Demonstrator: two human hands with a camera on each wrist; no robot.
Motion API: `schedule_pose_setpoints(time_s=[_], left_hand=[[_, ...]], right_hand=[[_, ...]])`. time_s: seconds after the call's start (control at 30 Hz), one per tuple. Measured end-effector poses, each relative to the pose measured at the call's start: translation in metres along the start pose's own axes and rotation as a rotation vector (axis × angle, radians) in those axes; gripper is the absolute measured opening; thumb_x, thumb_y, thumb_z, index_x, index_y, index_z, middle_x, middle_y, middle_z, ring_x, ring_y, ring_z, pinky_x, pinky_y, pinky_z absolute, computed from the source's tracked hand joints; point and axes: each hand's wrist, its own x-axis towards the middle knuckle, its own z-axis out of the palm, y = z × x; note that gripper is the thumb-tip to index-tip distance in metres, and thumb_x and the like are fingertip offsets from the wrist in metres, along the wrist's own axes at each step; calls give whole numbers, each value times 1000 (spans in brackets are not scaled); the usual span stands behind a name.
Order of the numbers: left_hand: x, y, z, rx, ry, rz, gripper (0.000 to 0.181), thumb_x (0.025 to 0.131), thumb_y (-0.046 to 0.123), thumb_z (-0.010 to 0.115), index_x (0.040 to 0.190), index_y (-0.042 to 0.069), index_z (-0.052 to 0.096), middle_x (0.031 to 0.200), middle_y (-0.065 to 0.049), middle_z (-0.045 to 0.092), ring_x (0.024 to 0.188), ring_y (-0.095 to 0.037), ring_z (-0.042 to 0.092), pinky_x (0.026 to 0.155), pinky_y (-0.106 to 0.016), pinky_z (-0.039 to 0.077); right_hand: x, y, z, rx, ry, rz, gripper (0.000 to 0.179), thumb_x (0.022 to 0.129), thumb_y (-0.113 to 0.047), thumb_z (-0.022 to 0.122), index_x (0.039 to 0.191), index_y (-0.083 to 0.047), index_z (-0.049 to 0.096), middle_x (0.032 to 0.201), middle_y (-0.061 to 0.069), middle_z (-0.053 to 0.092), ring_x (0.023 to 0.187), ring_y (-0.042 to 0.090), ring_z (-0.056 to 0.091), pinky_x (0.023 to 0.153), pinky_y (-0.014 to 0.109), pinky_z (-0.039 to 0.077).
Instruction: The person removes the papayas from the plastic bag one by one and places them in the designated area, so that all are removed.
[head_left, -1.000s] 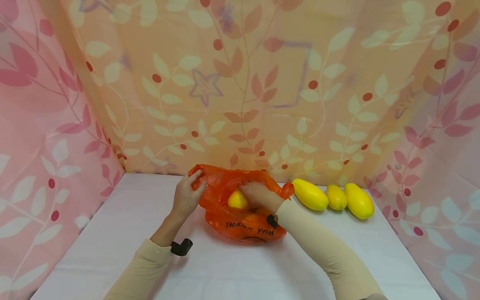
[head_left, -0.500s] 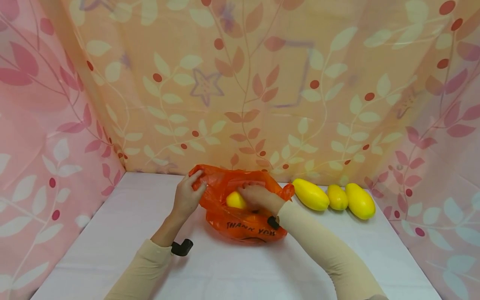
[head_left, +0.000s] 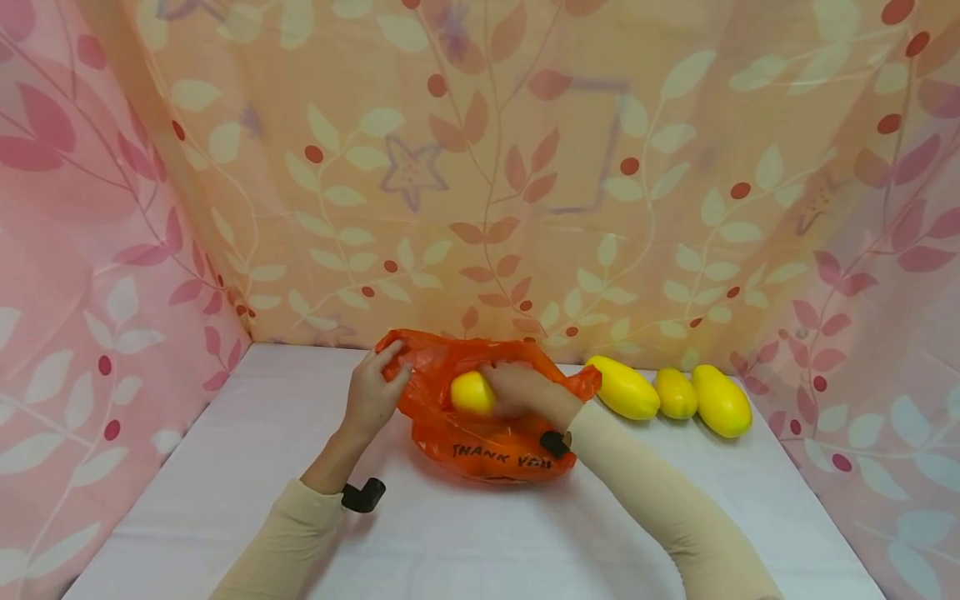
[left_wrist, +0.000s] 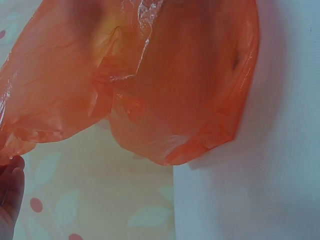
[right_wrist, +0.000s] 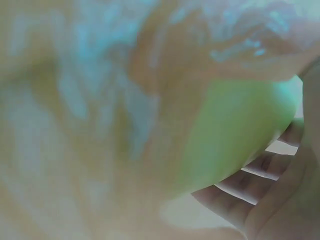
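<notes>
From the head, the left hand [head_left: 372, 392] is pinching an orange bag [head_left: 438, 435] reading "THANK YOU"; inside, the right hand [head_left: 523, 388] is gripping a yellow fruit [head_left: 469, 394]. Left wrist: fingers [left_wrist: 16, 184] are holding the bag's edge. Right wrist: fingers [right_wrist: 259, 181] are curling round the fruit.

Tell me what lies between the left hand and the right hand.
In the head view, a yellow fruit against the right hand, then, toward the left hand, a side of the orange bag.

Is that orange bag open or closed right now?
Open: the left hand holds the orange bag by its rim, and the right hand and a yellow fruit show in its mouth.
</notes>
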Motion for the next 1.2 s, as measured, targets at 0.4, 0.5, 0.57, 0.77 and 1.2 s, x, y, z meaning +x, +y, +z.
schedule_pose_setpoints(time_s=[0.4, 0.5, 0.57, 0.77, 1.2], left_hand=[[0, -2, -2, 4, 27, 10, 40, 88, 4, 66, 126, -5, 62, 127, -27, 60, 113, -42, 61, 93, -51, 53], [-1, -2, -3, -3, 19, -1, 40, 89, 5, 66, 127, -5, 61, 127, -27, 60, 111, -41, 62, 91, -50, 54], [-2, -2, -4, -14, 6, -13, 41, 89, 5, 65, 128, -5, 60, 128, -26, 59, 111, -41, 62, 90, -49, 54], [-3, -1, -4, -20, 0, -26, 41, 89, 5, 66, 129, -5, 60, 129, -26, 58, 113, -41, 61, 92, -50, 54], [-2, -2, -3, -21, 14, -1, 40, 88, 4, 66, 127, -5, 61, 128, -27, 59, 111, -42, 62, 89, -49, 54]], right_hand=[[-33, 0, -30, 176, 118, -43, 82, 73, -47, 77, 142, -17, 43, 127, 9, 52, 105, 23, 55, 92, 41, 52], [-42, -1, -37, 225, 122, -18, 87, 72, -48, 78, 144, -16, 40, 131, 9, 49, 105, 23, 55, 91, 41, 53], [-47, -1, -40, 252, 131, -6, 90, 71, -48, 79, 146, -15, 39, 133, 9, 48, 105, 24, 55, 90, 41, 54], [-65, -3, -55, 308, 186, -12, 90, 70, -45, 80, 145, -15, 39, 131, 8, 46, 99, 23, 57, 83, 39, 56], [-96, 3, -87, 472, 333, -48, 83, 71, -37, 82, 140, -15, 41, 125, 3, 54, 98, 22, 59, 82, 38, 56]])
